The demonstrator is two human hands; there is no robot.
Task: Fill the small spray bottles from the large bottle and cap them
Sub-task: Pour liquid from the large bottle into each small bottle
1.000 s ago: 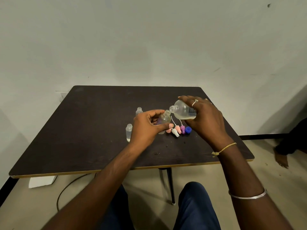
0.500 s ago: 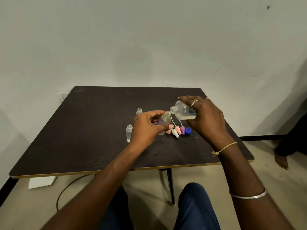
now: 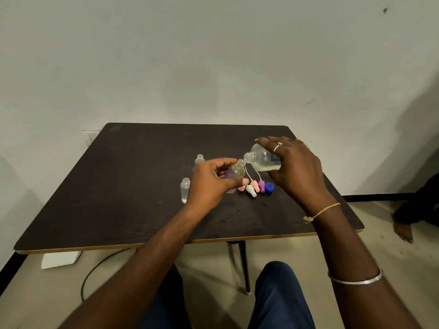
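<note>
Pour under way, by the look of it. Right hand wraps over the large bottle from above, fingers curled round its body. It is tipped nearly flat, neck pointing left. The little liquid left pools along its lower side, which likely explains the steep tilt. Its mouth sits right at the mouth of the held small bottle; touching or just short, cannot tell.

Left hand pinches that bottle, thumb on the near side, curled fingers on the far side, leaning its neck right to meet the spout. Lifted or resting on the table, cannot tell. Whether liquid is running is too fine to see.

Two more stand upright and uncapped to the left: the near small bottle and the far small bottle. The near one appears to hold clear liquid; judged filled, awaiting a cap.

Spray caps in pink, white and purple, plus a blue cap, lie bunched just right of the held bottle, handy for capping.
</note>
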